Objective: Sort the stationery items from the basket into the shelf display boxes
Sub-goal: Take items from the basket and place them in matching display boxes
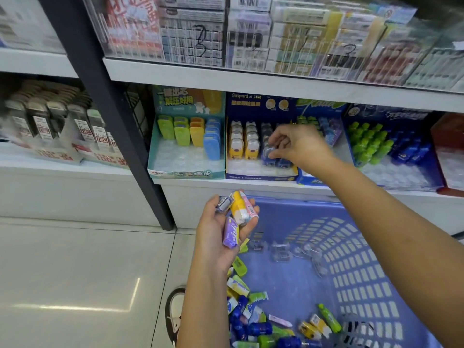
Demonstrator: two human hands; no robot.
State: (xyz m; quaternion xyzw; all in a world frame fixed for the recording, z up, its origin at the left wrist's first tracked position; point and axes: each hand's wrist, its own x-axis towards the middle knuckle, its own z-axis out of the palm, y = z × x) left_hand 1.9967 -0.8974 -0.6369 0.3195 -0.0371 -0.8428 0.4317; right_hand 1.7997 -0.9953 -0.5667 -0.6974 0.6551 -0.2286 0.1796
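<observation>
Pinched a blue item with right hand in the far navy box; gripped small packets in left hand.

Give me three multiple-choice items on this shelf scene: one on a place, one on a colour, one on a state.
1. Where is the right hand?
A. On the floor
B. At the dark-blue display box
C. On the top shelf

2. What colour is the basket?
A. Blue
B. Red
C. Green

3. What is the left hand doing?
A. Hanging empty
B. Pressing the shelf
C. Holding several packets

Answers:
1 B: its fingers pinch a blue item among that box's rows.
2 A: its slotted wall is blue.
3 C: its fingers curl round yellow, pink and purple packets.
</observation>
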